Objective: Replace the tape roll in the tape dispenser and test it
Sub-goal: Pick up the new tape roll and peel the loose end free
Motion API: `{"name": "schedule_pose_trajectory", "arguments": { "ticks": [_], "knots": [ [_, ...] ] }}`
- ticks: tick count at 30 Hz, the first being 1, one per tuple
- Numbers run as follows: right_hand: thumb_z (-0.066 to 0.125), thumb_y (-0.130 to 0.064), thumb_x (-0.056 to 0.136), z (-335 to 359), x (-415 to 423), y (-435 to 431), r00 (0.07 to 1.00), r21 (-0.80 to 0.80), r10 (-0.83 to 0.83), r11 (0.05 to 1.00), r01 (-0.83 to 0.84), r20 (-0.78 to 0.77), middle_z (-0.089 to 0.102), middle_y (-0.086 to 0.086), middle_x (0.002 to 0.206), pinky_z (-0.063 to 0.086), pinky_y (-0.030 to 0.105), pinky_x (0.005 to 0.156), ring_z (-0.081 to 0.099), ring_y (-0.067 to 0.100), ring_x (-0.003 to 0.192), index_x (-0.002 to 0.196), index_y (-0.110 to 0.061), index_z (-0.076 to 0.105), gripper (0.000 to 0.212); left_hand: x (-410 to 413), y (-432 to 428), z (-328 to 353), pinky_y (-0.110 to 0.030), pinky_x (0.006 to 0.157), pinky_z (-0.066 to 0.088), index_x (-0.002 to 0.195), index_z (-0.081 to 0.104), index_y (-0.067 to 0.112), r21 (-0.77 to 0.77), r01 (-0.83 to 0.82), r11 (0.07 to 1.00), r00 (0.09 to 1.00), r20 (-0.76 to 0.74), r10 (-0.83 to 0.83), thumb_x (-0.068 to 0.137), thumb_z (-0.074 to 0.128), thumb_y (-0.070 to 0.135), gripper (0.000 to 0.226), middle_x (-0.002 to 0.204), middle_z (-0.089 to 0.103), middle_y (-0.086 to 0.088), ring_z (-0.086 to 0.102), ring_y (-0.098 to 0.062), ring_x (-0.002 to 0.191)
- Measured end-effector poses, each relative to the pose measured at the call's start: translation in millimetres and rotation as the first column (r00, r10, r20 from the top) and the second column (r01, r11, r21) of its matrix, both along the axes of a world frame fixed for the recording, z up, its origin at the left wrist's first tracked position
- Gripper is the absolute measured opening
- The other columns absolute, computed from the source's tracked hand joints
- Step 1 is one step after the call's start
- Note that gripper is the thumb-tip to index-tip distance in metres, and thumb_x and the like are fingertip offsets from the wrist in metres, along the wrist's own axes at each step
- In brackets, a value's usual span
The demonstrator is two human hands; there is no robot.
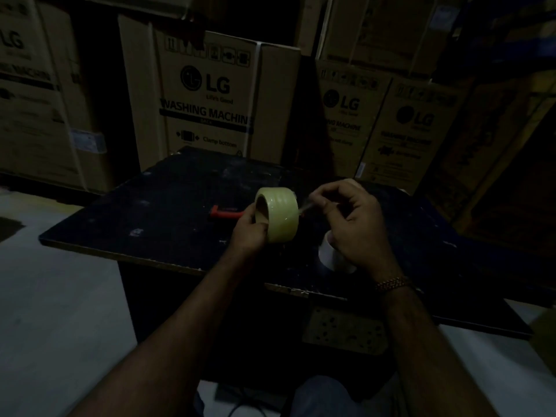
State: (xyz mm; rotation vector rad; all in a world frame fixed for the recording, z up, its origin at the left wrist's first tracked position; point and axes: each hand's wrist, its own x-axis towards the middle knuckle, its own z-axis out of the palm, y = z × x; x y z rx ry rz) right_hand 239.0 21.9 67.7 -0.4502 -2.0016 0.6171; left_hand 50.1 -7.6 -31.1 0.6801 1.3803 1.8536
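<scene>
A dim storeroom: a scuffed black table [168, 212] stands on a pale floor [60, 296], with stacked washing machine cartons [210, 100] close behind it. Above the table, the left hand [249, 233] grips a yellowish tape roll [281, 218], thumb curled into its core. The right hand [352, 224] pinches the roll's loose end, pulled out a little. The tape dispenser [224, 212], its red handle showing, lies on the table behind the left hand; a white roll [326, 254] sits under the right.

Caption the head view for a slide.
Left hand holds yellowish tape roll while right hand pinches its free end; red dispenser handle lies behind.
</scene>
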Motion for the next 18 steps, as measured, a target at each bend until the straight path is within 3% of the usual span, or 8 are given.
{"name": "schedule_pose_trajectory", "arguments": {
  "ticks": [3,7,13,15,18],
  "knots": [
    [0.069,0.000,0.092,0,5,1,1.000,0.008,0.010,1.000,-0.010,-0.004,0.065,0.000,0.117,0.060,0.037,0.093,0.065,0.012,0.114,0.101,-0.012,0.079,0.018,1,0,1,-0.036,0.065,0.064,0.143,0.059,0.034,-0.051,-0.056,0.997,0.997,0.047,0.058,0.104,0.065,0.029,0.040,0.121,0.073,-0.004,0.076,-0.027,0.101],
    [0.063,0.015,0.076,-1,12,-10,0.999,0.148,0.003,0.989,0.002,-0.034,0.075,0.001,0.100,0.060,0.041,0.084,0.071,0.015,0.100,0.094,-0.010,0.081,0.036,6,-3,4,-0.032,0.059,0.061,0.142,0.059,0.033,-0.034,-0.121,0.992,0.992,0.041,0.123,0.108,0.058,0.036,0.034,0.121,0.072,-0.004,0.075,-0.027,0.100],
    [0.068,0.013,0.066,-4,21,-17,0.996,0.310,-0.090,0.947,0.083,0.009,0.074,-0.005,0.088,0.057,0.038,0.079,0.068,0.016,0.096,0.084,-0.016,0.080,0.036,15,-9,7,-0.029,0.056,0.061,0.139,0.058,0.033,-0.030,-0.210,0.977,0.973,0.095,0.212,0.108,0.057,0.041,0.033,0.120,0.072,-0.003,0.076,-0.025,0.098],
    [0.069,0.010,0.068,-6,23,-17,0.991,0.324,-0.123,0.941,0.100,0.053,0.071,-0.005,0.089,0.057,0.037,0.077,0.065,0.015,0.097,0.086,-0.018,0.079,0.035,18,-11,10,-0.032,0.058,0.063,0.138,0.057,0.031,-0.028,-0.227,0.974,0.967,0.111,0.228,0.107,0.057,0.041,0.033,0.120,0.071,-0.005,0.075,-0.026,0.097],
    [0.070,0.009,0.070,-11,24,-21,0.983,0.355,-0.163,0.927,0.123,0.082,0.067,-0.003,0.089,0.054,0.030,0.075,0.061,0.015,0.094,0.088,-0.017,0.078,0.033,22,-12,17,-0.047,0.075,0.067,0.140,0.054,0.033,-0.032,-0.268,0.963,0.958,0.103,0.269,0.106,0.054,0.045,0.036,0.122,0.068,-0.005,0.073,-0.028,0.101]
  ]
}}
